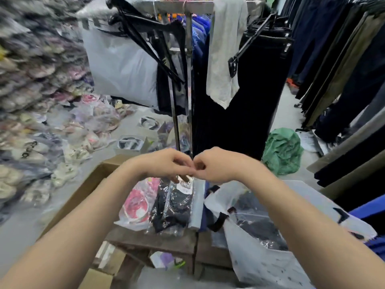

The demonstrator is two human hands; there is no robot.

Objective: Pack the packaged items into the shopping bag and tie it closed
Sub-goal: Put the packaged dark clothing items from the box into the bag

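Both forearms reach forward and the left hand point(166, 163) and right hand point(216, 164) meet knuckle to knuckle above the dark wooden table point(150, 238), fingers curled in a pinch; whether they grip anything I cannot tell. Below them lie a pink-and-white packaged item point(138, 203) and a black packaged item in clear plastic point(173, 209), near the table's front edge. The translucent white plastic shopping bag point(256, 245) gapes open just to the right, dark packages inside, under the right forearm.

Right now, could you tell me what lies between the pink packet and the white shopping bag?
In the head view, a black packaged item and a grey flat package lie between the pink packet and shopping bag.
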